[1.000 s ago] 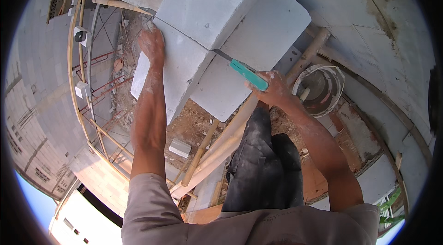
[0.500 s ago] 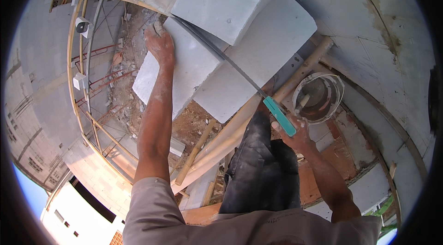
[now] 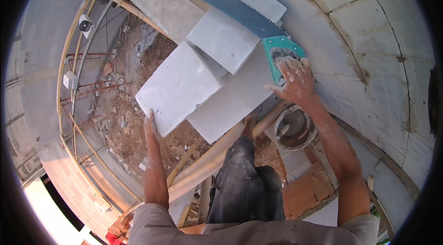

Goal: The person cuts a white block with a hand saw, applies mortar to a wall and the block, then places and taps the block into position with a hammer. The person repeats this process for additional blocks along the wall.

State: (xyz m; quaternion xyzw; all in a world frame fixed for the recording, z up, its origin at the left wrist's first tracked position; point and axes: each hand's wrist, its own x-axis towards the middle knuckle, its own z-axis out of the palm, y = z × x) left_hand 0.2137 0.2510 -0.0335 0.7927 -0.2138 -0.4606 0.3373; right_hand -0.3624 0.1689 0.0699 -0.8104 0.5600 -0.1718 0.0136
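My left hand (image 3: 150, 126) is at the near left corner of a light grey block (image 3: 180, 89), its fingers against the end face; part of the grip is hidden. This block rests tilted beside a second pale block (image 3: 224, 37), with a narrow gap between them. Both lie on a larger flat slab (image 3: 240, 92). My right hand (image 3: 296, 79) is on the teal handle of a handsaw (image 3: 226, 5), its fingers over the grip and the thumb apart. The saw's broad blue-grey blade lies across the far block, its teeth turned toward the wall.
A round bucket (image 3: 296, 127) with a tool in it stands right of my legs. Bamboo poles (image 3: 207, 166) run beneath the slab. Rubble ground (image 3: 124, 125) lies below on the left, beyond which stands a pole railing (image 3: 62, 83). A block wall (image 3: 360, 60) rises on the right.
The saw has moved away from me, from the line between the blocks to flat over the far block. My left hand has shifted from the near block's far side to its near left corner.
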